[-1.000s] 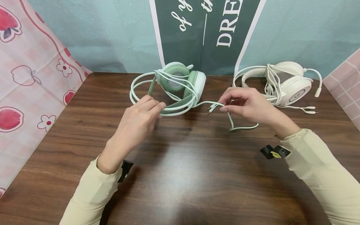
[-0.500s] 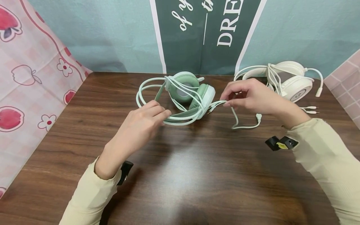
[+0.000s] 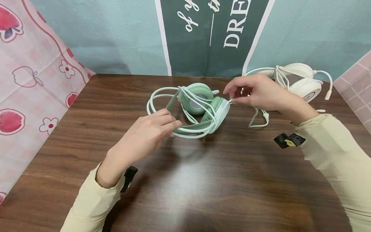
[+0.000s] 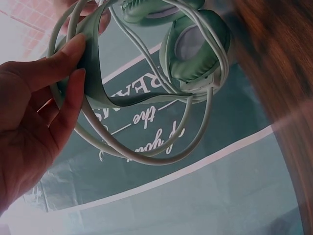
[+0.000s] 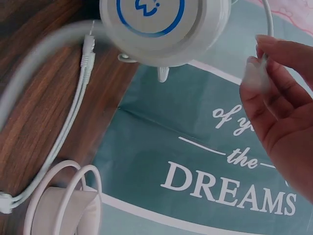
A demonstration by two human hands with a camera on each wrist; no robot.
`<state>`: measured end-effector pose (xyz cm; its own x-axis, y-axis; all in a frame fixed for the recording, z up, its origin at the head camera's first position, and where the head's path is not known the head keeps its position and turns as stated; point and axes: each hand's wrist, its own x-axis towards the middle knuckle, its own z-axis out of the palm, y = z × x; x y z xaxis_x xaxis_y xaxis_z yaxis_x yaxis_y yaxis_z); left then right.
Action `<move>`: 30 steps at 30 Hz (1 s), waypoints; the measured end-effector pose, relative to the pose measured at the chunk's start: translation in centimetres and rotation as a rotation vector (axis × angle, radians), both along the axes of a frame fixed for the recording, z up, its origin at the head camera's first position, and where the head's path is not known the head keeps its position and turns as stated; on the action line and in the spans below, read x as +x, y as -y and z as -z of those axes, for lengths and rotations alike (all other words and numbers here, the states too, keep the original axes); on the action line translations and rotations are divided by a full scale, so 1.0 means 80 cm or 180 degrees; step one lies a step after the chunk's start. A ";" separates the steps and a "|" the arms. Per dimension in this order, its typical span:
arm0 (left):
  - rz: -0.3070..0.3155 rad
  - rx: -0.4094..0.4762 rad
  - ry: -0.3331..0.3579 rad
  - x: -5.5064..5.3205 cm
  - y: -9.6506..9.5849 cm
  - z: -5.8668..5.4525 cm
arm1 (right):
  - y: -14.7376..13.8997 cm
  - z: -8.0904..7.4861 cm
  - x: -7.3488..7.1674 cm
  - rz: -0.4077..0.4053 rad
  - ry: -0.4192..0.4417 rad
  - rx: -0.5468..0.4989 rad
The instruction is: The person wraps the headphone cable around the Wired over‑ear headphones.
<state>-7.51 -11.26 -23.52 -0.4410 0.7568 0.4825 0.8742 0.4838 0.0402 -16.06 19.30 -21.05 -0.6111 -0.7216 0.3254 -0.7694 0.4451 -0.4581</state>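
A mint-green headset with padded ear cups and thin cords looped round it sits off the tabletop in the head view, a shadow beneath it. My left hand pinches its headband between thumb and fingers, also plain in the left wrist view. At the headset's right side, my right hand pinches a pale cable close to the ear cup. In the right wrist view the ear cup shows a blue logo. The cord's two slim plugs and a small connector dangle or lie nearby.
A white headset with a boom microphone lies at the back right, partly behind my right hand. A brown wooden table spreads in front. A blue-green cloth hangs behind, with a pink patterned cloth on the left.
The green headset has come rightward and nearer in my left hand. My right hand has shifted up slightly beside its ear cup, and the cord's connector has come into view below it.
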 end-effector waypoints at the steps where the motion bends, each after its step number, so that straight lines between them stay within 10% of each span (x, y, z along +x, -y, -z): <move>1: 0.0008 -0.0013 0.0012 0.000 0.000 0.000 | 0.000 0.001 0.000 0.0041 -0.0039 0.0006; 11: 0.0079 -0.0121 0.0105 0.005 -0.001 -0.003 | -0.004 0.013 -0.011 0.0197 -0.0552 -0.0226; 30: 0.0160 -0.0148 0.0192 0.012 -0.001 -0.007 | -0.005 0.033 -0.021 0.0928 -0.0679 -0.0383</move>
